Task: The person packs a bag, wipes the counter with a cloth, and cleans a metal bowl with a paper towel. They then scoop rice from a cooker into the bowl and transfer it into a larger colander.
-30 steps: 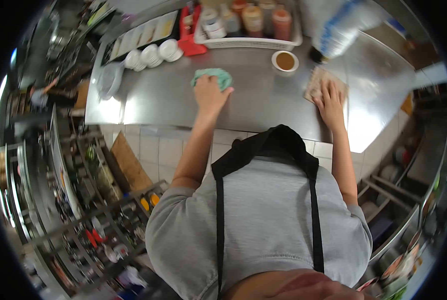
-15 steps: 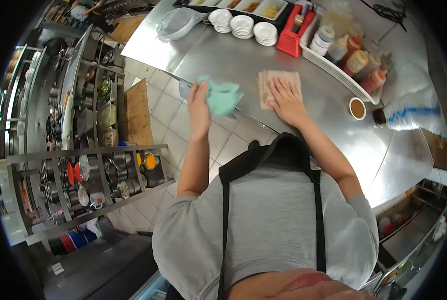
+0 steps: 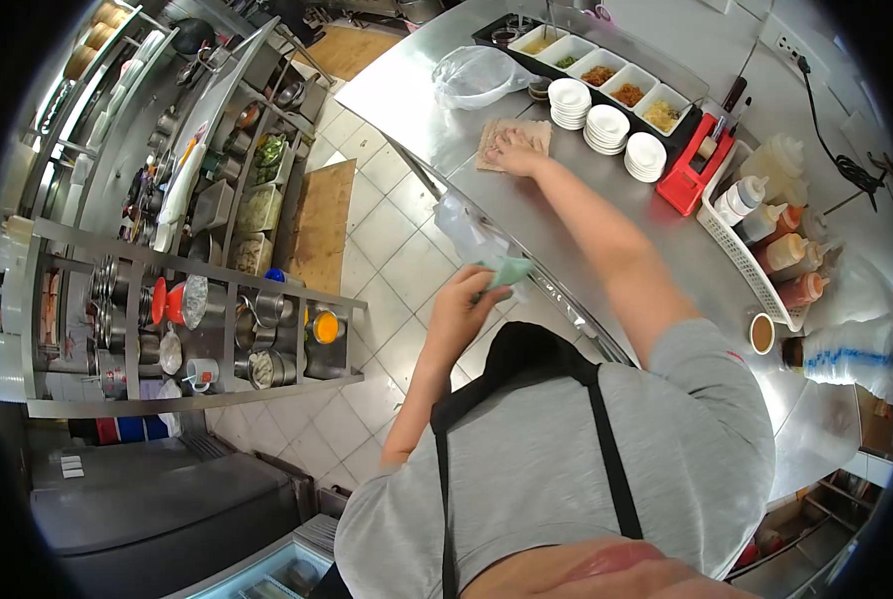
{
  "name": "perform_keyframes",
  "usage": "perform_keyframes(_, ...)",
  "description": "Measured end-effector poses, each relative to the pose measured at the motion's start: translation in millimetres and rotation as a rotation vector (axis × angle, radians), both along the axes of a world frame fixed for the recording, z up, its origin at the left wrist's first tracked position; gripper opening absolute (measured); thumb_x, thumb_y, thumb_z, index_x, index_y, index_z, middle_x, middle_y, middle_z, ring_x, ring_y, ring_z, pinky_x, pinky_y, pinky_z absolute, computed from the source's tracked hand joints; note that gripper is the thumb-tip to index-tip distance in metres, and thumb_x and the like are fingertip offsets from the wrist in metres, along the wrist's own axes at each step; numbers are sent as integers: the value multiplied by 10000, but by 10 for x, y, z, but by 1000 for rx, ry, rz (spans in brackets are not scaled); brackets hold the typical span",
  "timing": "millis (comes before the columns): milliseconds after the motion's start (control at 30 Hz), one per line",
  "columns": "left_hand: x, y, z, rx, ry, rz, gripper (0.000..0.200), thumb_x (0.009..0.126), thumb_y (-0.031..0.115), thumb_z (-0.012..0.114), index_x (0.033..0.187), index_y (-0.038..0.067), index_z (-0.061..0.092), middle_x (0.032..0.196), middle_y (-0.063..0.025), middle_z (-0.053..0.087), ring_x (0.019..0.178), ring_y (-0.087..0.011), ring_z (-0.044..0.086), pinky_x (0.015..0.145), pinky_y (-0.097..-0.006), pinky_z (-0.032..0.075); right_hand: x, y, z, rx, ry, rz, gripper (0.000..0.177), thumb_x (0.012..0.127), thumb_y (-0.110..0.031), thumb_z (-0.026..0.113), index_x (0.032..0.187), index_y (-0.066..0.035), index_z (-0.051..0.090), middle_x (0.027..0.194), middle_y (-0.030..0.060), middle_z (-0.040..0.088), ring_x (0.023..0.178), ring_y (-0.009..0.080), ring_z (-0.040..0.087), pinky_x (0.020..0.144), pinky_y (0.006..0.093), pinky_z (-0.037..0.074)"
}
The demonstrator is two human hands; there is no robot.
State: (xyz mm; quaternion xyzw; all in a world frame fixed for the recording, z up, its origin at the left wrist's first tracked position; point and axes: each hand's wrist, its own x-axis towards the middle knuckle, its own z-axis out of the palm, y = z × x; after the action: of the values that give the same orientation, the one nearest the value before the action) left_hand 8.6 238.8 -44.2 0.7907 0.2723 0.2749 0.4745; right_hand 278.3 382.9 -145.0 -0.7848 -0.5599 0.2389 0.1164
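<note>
My right hand (image 3: 516, 153) lies flat with fingers spread on a folded beige cloth (image 3: 534, 129), pressing it onto the stainless steel counter (image 3: 586, 225). The cloth is close to a clear plastic bag (image 3: 478, 78) and stacks of small white dishes (image 3: 569, 101). Near the counter's front edge, my left hand (image 3: 461, 307) is closed around a light green cloth (image 3: 509, 273), which sticks out past the fingers. A hanging plastic bag (image 3: 466, 228) is just beyond that hand, at the counter's side.
White trays of food (image 3: 598, 77) line the back of the counter. To the right are a red holder (image 3: 688, 175), a white basket (image 3: 751, 265) of squeeze bottles and a cup of brown liquid (image 3: 761, 333). A metal rack (image 3: 197, 399) with pots stands at the left.
My right hand has slid the beige cloth along the counter toward the plastic bag and dishes. My left hand has come closer to the counter edge, and less of the green cloth shows.
</note>
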Motion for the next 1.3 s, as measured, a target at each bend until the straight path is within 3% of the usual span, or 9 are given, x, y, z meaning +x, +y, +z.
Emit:
perform_keyframes(67,95,106,32,322,-1,-168,147,764,88,666,843,-18,603,723,-75,550,669,-189,516,612,-277,415,71,-72,-47,179,523,139,714,898,-578,277,1339,-24,365,1449,104,249,1335,270,227,1075,442,149)
perform_keyframes(167,289,114,308,274,-60,-174,161,727,73,690,827,-16,600,751,-101,580,662,-226,524,586,-280,414,-264,-1194,809,437,1254,279,743,890,-605,290,1291,6,424,1356,113,413,1249,215,380,1018,365,288)
perform_keyframes(233,505,93,431,364,-200,-180,169,726,79,696,820,-18,596,747,-101,586,646,-202,527,575,-275,411,-382,-1887,1155,588,1379,452,538,910,-446,446,1226,-13,498,1239,107,527,1128,175,496,956,355,358)
perform_keyframes(300,701,-11,500,262,-287,-208,198,720,102,722,806,-16,588,723,-83,583,625,-137,521,572,-251,406,-406,-2472,1435,662,770,246,317,848,-227,615,1091,-26,585,1015,52,617,940,132,566,850,294,417)
perform_keyframes(367,835,-105,684,97,-222,-325,209,716,122,737,800,-4,594,714,-55,578,625,-104,506,577,-236,401,-264,-2864,1574,646,787,20,187,760,-81,693,925,-28,625,808,-5,589,806,77,539,740,236,417)
perform_keyframes(700,1445,10,607,206,-31,-738,260,687,168,770,760,-6,592,645,21,522,553,-32,420,496,-196,323,-92,-4226,1981,848,393,-330,185,742,-111,716,764,-37,548,712,-50,485,677,44,420,609,210,339)
perform_keyframes(1033,2250,11,608,-565,-286,-723,185,731,106,735,852,38,613,770,33,565,709,-34,467,654,-184,349,368,-4633,1974,585,286,-691,205,740,-167,717,771,-68,541,757,-53,498,746,58,457,700,216,354)
perform_keyframes(1167,2137,240,698,-121,-333,-860,164,724,105,718,847,49,627,802,33,586,751,-68,521,711,-212,395,179,-4718,1990,700,131,-578,220,728,-144,714,842,-29,565,797,-19,536,790,99,490,738,251,385)
perform_keyframes(1300,1651,248,480,194,27,-1043,141,743,120,690,841,38,632,783,-2,572,754,-97,528,695,-228,403,-229,-4905,1661,558,85,-397,228,679,-45,693,866,3,572,854,71,581,836,208,550,751,304,424)
